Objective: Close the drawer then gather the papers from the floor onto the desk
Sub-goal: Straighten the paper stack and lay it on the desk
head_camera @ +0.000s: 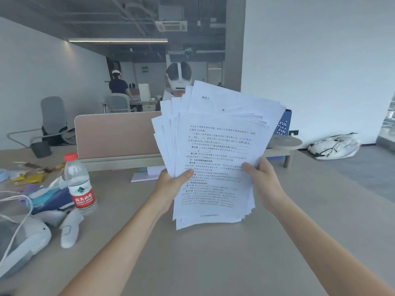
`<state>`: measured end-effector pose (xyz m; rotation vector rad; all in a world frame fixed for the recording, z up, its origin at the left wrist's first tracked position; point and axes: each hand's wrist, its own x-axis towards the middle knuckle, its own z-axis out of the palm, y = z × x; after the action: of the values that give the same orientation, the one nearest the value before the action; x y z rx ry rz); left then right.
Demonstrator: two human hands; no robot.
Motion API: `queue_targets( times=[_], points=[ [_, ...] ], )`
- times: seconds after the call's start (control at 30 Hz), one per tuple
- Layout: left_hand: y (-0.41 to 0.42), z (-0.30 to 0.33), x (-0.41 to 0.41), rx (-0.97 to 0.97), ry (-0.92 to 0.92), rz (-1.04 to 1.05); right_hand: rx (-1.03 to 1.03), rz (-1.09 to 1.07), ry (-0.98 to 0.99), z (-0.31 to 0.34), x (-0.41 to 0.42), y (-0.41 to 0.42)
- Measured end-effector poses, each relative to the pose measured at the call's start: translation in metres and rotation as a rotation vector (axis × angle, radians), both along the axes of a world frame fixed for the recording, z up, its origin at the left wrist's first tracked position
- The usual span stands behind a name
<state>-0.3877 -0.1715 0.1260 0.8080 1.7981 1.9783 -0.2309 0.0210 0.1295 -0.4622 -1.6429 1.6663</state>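
A fanned stack of white printed papers (215, 150) stands upright over the desk (192, 253), its lower edge close to or resting on the desktop. My left hand (171, 184) grips the stack's left edge, thumb on the front sheet. My right hand (267, 184) grips the right edge the same way. The sheets are uneven, several corners spreading at the top. No drawer or floor papers are in view.
A water bottle (79, 182) with a red cap stands at the left, beside masks, white cables and white devices (27, 238). A pink divider panel (117, 133) lines the desk's far edge. People and chairs are beyond it. A white bag (335, 146) lies on the floor at right.
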Motion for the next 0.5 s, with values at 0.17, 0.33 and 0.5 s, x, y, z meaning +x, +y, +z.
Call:
queue_targets(
  times=[0.17, 0.33, 0.5],
  points=[
    [-0.006, -0.005, 0.002, 0.031, -0.007, 0.013, 0.019, 0.024, -0.019, -0.002, -0.005, 0.002],
    [-0.019, -0.006, 0.001, 0.013, -0.002, 0.023, -0.003, 0.095, -0.018, -0.006, -0.014, 0.000],
    [-0.026, -0.003, 0.004, 0.000, -0.038, 0.026, 0.042, 0.126, 0.002, -0.007, -0.018, -0.014]
  ],
)
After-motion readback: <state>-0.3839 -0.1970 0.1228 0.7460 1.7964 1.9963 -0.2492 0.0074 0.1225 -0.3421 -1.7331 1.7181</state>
